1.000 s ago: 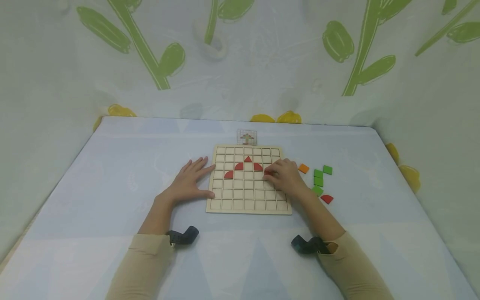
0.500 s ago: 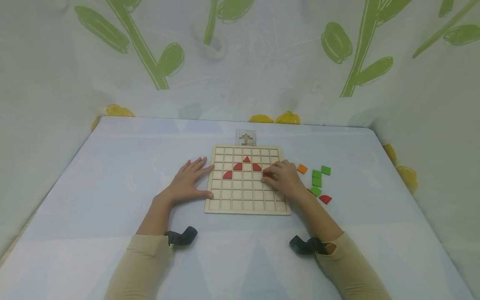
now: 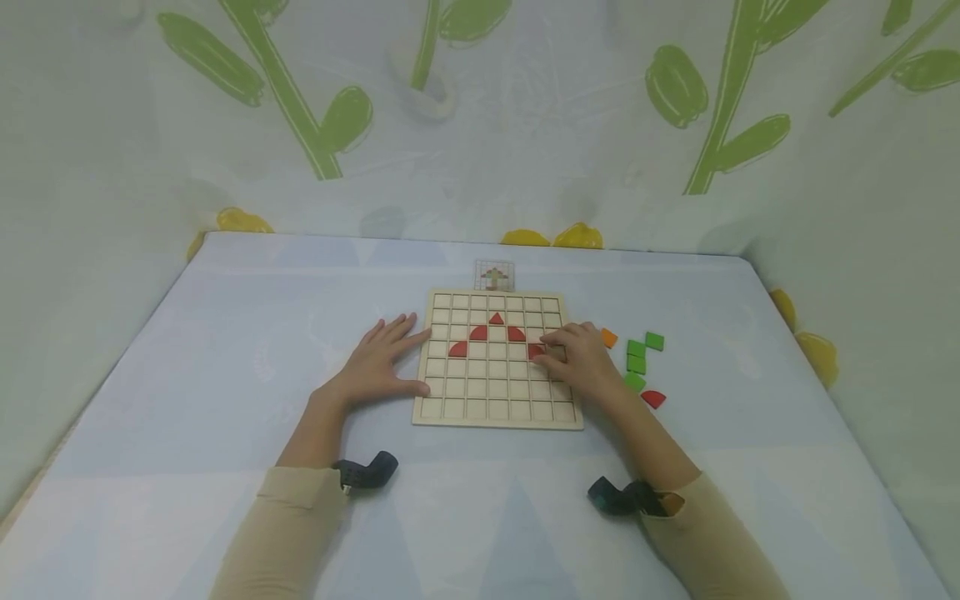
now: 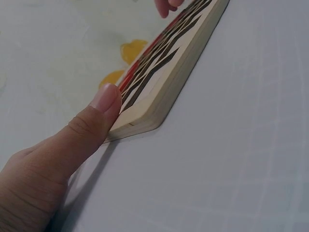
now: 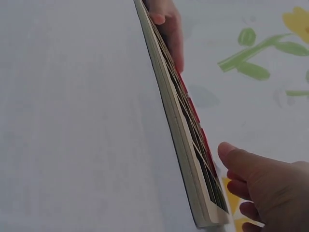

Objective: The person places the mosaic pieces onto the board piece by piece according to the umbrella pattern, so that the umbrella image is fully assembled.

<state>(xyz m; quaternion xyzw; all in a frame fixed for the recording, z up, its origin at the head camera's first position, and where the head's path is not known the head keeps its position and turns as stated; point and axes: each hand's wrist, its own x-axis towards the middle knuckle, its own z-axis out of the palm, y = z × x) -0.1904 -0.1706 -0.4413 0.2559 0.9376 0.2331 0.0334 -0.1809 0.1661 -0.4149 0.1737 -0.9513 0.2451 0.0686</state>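
Note:
A pale wooden grid board [image 3: 497, 413] lies on the table with several red tiles in its cells: a triangle [image 3: 497, 318] near the top and quarter-circle tiles [image 3: 478, 333] stepping down both sides. My left hand [image 3: 375, 364] rests at the board's left side, fingers spread, its thumb [image 4: 107, 99] on the corner in the left wrist view. My right hand [image 3: 581, 358] is over the board's right side, fingertips right at the lower right red quarter-circle tile [image 3: 535, 352]. In the right wrist view its thumb and bent fingers show nothing between them.
Right of the board lie loose tiles: an orange square [image 3: 610, 337], several green squares [image 3: 637, 364] and a red quarter circle [image 3: 653, 399]. A small pattern card [image 3: 494, 275] touches the board's far edge. Behind the table [image 3: 225, 333] stands a leaf-printed backdrop [image 3: 525, 125].
My right hand has drawn back slightly to the right, letting go of the red quarter-circle tile, which now shows in its cell. The left hand has stayed in place.

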